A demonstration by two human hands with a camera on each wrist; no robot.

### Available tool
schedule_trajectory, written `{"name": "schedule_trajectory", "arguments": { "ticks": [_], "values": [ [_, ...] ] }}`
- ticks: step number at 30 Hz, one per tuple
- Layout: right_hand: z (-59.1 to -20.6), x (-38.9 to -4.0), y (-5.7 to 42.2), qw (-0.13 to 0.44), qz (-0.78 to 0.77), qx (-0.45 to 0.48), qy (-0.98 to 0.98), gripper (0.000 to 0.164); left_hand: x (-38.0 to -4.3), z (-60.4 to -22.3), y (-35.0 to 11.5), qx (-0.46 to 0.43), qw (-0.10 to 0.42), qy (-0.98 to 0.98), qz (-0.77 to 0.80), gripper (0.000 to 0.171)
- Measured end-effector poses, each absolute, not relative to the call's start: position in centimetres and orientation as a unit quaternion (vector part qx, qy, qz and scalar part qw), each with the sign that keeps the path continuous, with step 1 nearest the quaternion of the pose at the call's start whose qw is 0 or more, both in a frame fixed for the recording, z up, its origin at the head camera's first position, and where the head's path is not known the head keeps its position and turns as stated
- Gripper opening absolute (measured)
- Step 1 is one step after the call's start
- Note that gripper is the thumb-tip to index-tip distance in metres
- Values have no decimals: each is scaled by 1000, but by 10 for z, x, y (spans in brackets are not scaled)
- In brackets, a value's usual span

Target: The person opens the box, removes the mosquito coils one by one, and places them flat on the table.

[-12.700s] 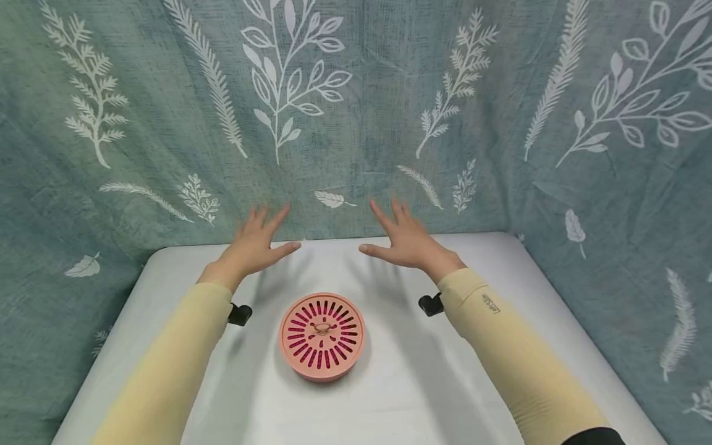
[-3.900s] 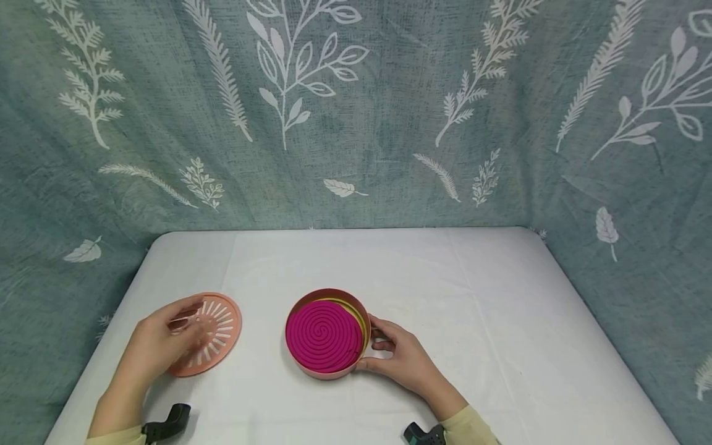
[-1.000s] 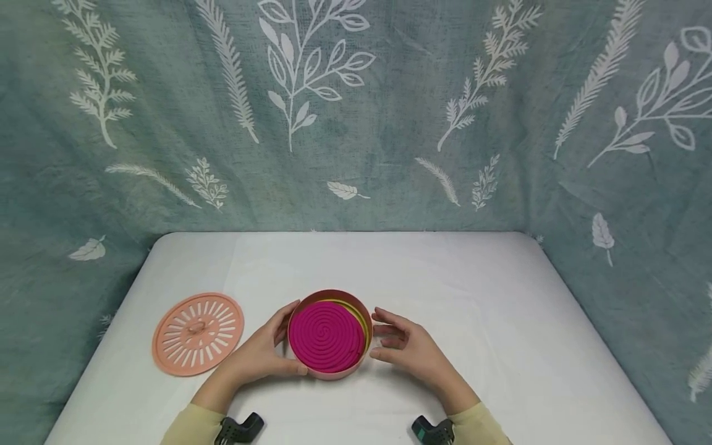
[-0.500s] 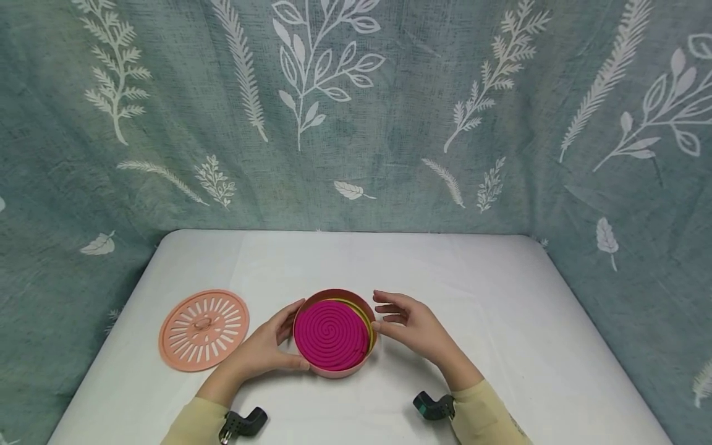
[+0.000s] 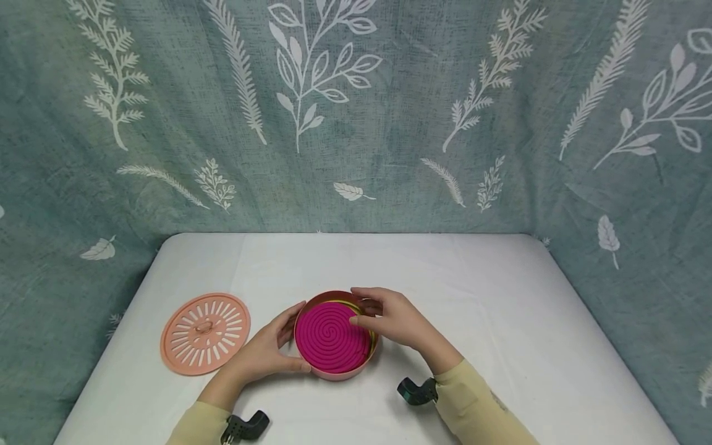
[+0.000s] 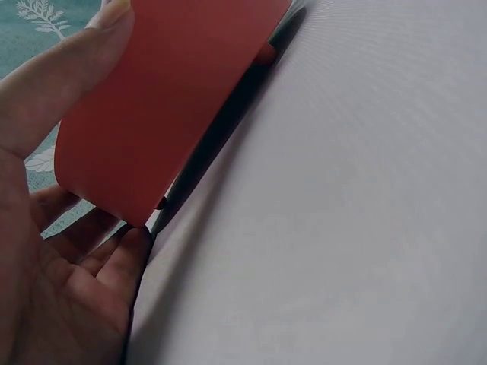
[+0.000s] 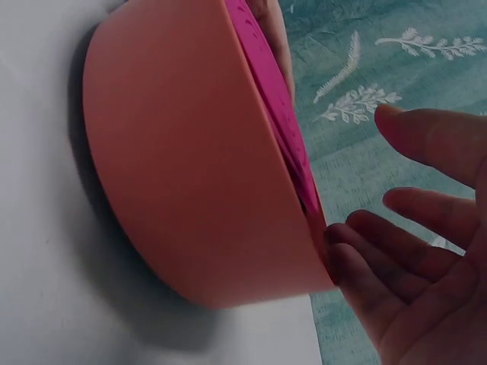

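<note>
A round pink box (image 5: 335,375) stands on the table with a magenta spiral mosquito coil (image 5: 327,339) on top inside. The edge of a yellow coil (image 5: 372,343) shows beneath it on the right. My left hand (image 5: 257,357) grips the box's left side, thumb at the front and fingers behind; the left wrist view shows the box wall (image 6: 171,99) between them. Over the box's right rim hovers my right hand (image 5: 396,317). In the right wrist view, its lower fingertips touch the rim, while the thumb (image 7: 437,141) is apart from the coil.
The slotted pink lid (image 5: 206,334) with a small loop handle lies to the left, beside my left forearm. A white cloth covers the table (image 5: 473,290). Behind it hangs a green leaf-patterned curtain (image 5: 389,123).
The lid came off the box and was set down at left. My left hand moved from it to the box. The right hand has just shifted from beside the box to over its rim.
</note>
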State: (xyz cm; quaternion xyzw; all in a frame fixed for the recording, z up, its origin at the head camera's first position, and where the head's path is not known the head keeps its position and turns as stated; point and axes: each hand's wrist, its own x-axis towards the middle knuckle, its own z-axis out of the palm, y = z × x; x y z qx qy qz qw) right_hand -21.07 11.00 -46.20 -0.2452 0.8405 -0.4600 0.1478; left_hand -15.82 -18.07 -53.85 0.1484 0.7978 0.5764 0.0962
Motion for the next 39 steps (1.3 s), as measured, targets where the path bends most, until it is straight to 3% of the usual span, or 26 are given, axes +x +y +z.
{"name": "schedule_trajectory", "arguments": {
  "ticks": [7,18,39],
  "values": [
    [-462,-213,95,168,-438,-255,845,63,-158,-538,-180,146,98,796,580,123],
    [-460,-211,87,138,-354,-277,883,63,-159,-537,-181,143,97,803,570,122],
    [-459,-209,87,109,-368,-278,880,59,-163,-537,-183,150,99,798,575,120]
  ]
}}
